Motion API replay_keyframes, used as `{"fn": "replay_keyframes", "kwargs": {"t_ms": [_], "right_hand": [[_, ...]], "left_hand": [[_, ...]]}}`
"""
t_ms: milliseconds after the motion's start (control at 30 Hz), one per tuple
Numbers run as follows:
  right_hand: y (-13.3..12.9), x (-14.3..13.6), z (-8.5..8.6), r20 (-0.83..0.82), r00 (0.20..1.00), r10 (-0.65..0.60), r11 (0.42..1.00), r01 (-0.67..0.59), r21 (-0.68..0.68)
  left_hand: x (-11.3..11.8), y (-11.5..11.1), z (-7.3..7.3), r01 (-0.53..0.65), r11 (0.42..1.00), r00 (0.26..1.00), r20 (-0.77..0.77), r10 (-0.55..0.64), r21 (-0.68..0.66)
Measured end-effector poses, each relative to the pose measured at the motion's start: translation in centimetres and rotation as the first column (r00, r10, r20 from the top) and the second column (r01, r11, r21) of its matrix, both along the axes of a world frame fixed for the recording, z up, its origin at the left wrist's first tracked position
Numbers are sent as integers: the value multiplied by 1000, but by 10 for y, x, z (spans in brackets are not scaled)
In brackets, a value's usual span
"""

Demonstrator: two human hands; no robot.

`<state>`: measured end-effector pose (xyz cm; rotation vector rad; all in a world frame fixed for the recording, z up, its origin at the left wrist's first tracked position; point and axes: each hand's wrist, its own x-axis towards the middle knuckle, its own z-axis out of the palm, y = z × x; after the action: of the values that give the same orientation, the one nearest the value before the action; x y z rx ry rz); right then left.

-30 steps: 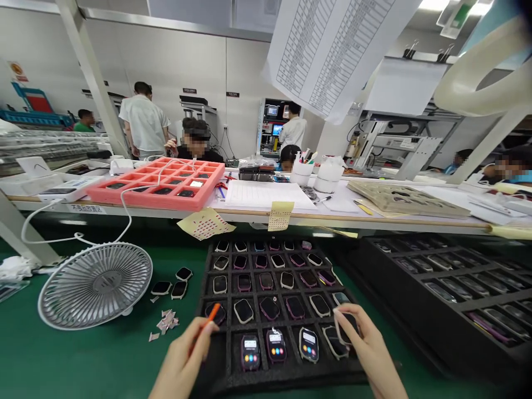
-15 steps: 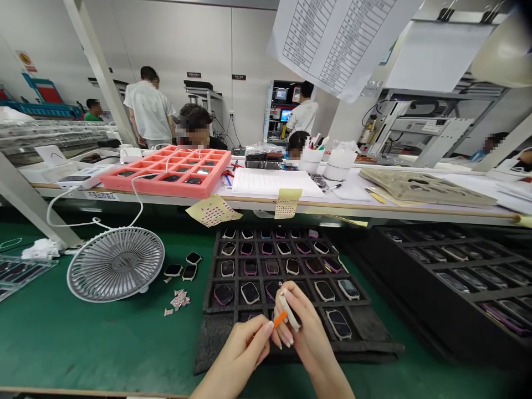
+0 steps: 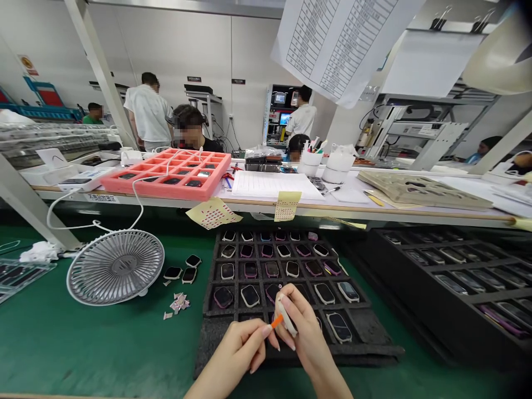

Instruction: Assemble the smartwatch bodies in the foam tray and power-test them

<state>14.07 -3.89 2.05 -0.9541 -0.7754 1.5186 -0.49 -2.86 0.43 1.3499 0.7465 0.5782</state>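
Observation:
My right hand [image 3: 302, 324] is closed around a pale smartwatch case [image 3: 287, 316], held tilted on its edge. Between the thumb and fingers of my left hand [image 3: 245, 343] is a small orange stick [image 3: 276, 321], its tip against the side of the case. Whether the tip enters a slot there I cannot tell. Both hands are above the front part of a black foam tray [image 3: 361, 327], whose compartments hold several watch cases with dark screens, some silver and some purple. My hands hide a few of the compartments.
Left of the tray stand a round grey fan [image 3: 116, 267], several loose watch cases [image 3: 189, 275] and a pile of small pinkish pieces [image 3: 179, 302]. More black foam trays [image 3: 415, 288] are at right. Above runs a shelf with a pink foam tray [image 3: 166, 188]; people are beyond.
My left hand and the orange stick have shifted slightly left and down. The watch case in my right hand has turned a little. Both hands keep their hold.

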Motion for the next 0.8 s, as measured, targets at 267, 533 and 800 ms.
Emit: {"fn": "replay_keyframes", "kwargs": {"t_ms": [267,533,800], "right_hand": [[4,-9,-3,-366,926,97,993,-116,-32],[5,-11,-10,-313,950,-16,989,-30,-142],[-5,-28,-22,120,986,-116,989,126,-82]], "left_hand": [[7,-5,-5,-38,998,993,113,44,-58],[7,-3,-7,-80,993,988,123,90,-88],[14,-4,-9,-257,966,961,111,254,18]]}}
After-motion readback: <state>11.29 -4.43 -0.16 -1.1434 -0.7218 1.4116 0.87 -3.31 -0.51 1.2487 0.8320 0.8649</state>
